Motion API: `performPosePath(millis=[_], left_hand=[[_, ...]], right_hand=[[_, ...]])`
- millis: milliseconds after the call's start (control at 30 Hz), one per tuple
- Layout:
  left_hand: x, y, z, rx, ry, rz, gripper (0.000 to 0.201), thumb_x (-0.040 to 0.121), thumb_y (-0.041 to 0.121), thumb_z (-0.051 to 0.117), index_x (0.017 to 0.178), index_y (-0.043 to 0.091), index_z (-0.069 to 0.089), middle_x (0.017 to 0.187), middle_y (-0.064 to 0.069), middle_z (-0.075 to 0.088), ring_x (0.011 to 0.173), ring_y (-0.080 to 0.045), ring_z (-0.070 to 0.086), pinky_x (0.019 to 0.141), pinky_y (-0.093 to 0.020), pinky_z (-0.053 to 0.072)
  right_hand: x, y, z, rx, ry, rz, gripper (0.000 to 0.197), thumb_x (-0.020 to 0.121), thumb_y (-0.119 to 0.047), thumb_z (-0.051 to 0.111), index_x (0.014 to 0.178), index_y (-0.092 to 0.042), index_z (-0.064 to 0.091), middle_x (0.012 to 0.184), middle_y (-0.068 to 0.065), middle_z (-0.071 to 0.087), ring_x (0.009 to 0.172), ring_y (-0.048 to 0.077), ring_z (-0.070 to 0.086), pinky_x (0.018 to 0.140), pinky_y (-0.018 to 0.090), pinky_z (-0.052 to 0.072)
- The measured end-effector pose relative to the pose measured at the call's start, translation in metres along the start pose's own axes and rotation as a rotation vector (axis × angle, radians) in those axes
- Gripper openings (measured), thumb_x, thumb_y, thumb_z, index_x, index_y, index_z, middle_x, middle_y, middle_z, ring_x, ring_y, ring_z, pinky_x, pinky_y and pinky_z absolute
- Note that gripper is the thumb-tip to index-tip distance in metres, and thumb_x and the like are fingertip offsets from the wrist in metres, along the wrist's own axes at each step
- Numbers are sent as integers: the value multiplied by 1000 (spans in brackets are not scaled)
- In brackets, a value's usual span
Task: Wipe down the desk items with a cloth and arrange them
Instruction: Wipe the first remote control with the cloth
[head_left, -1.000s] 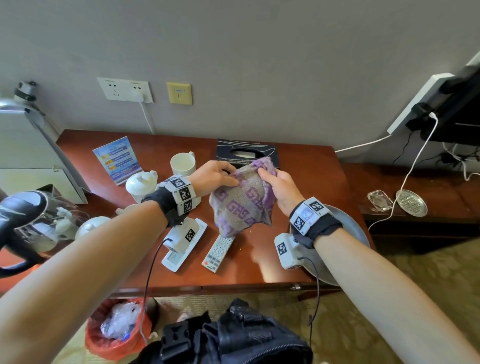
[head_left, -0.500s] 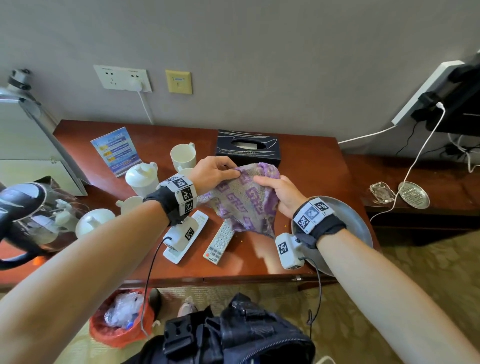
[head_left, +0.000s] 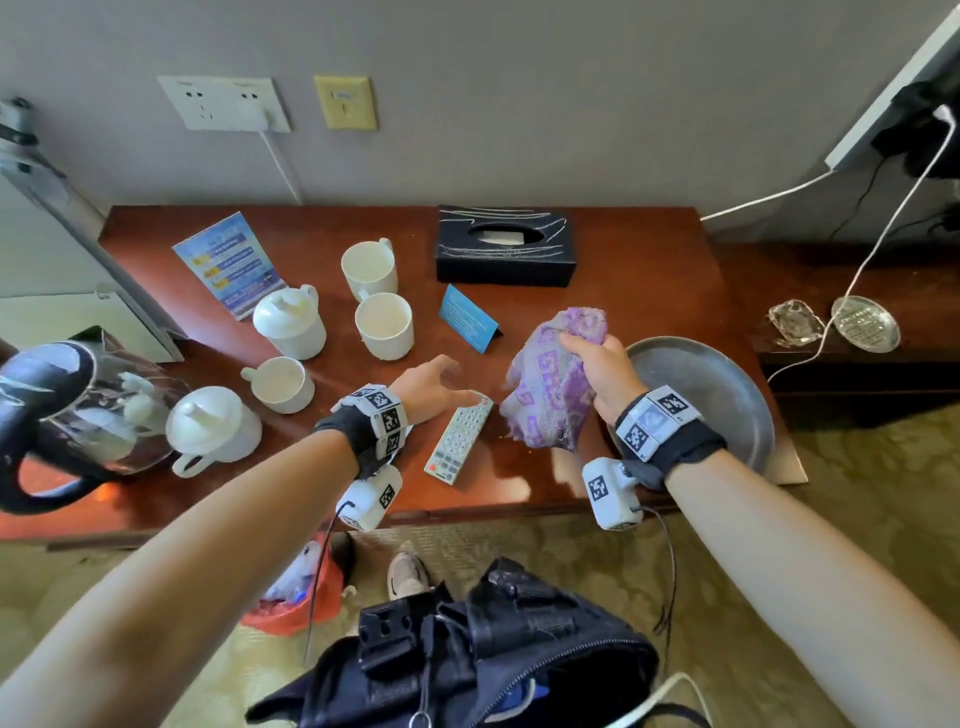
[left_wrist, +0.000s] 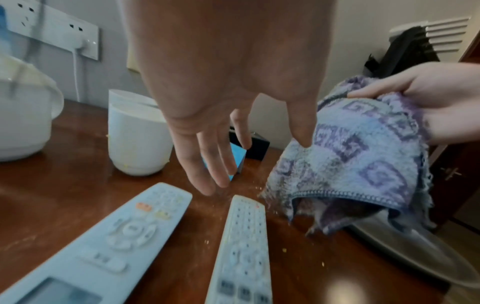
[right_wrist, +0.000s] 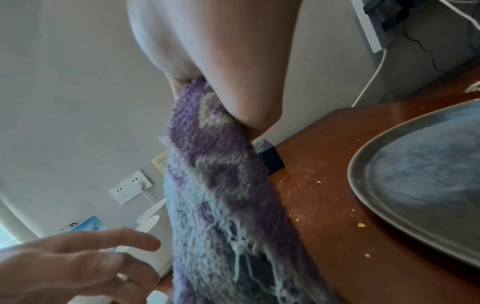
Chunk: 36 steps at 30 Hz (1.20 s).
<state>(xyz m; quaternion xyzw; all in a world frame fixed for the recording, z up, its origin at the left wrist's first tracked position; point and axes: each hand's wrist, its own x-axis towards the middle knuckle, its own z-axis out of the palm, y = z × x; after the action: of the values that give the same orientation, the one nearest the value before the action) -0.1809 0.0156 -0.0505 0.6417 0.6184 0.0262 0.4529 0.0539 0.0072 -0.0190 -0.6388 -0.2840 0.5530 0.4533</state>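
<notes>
Above the desk (head_left: 623, 270), the right hand (head_left: 605, 371) clutches the bunched cloth (head_left: 550, 395) beside the plate (head_left: 727, 395); the left hand (head_left: 426, 387), fingers spread, hovers over a remote (head_left: 460, 439).

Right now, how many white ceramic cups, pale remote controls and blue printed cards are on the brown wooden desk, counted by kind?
White ceramic cups: 5, two of them lidded
Pale remote controls: 2
Blue printed cards: 2
Total: 9

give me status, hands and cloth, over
Right hand grips the purple cloth above the desk. Left hand open over the slim remote. Crumbs on desk, nothing blocking.
</notes>
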Motion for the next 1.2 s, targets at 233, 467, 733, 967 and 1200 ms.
performPosePath(millis=[233,467,733,967,1200], left_hand=[[16,-20,27,189,-34,-86,84,80,62,71,147,24,36,131,-6,60,113,-23,59,96,-39,50],[29,-14,45,367,-63,-100,84,86,56,68,150,22,27,143,-11,46,120,-33,57,94,-45,50],[41,-6,60,487,-30,-185,72,86,50,70,137,13,36,136,-13,52,120,-35,57,93,-45,51],[42,-2,51,338,-6,-178,71,83,45,73,135,10,39,129,-14,56,116,-33,58,85,-38,49],[29,22,10,-331,-13,31,55,86,28,73,135,18,49,112,-6,66,95,-22,69,84,-42,60]], right_hand=[[0,27,-17,3,43,56,11,92,-16,67,100,-11,63,99,10,73,93,24,72,86,40,56],[-3,43,-22,-23,75,83,4,94,-15,65,95,-11,65,98,11,73,93,23,71,86,39,56],[-4,46,-23,-42,95,80,4,95,-15,64,97,-12,66,96,8,73,93,23,71,86,38,56],[-4,39,-23,-8,106,69,16,94,-16,65,108,-8,65,104,12,73,98,26,71,93,45,55],[-6,4,-13,39,38,-25,7,96,-10,61,100,-13,66,99,7,73,93,21,71,90,40,56]])
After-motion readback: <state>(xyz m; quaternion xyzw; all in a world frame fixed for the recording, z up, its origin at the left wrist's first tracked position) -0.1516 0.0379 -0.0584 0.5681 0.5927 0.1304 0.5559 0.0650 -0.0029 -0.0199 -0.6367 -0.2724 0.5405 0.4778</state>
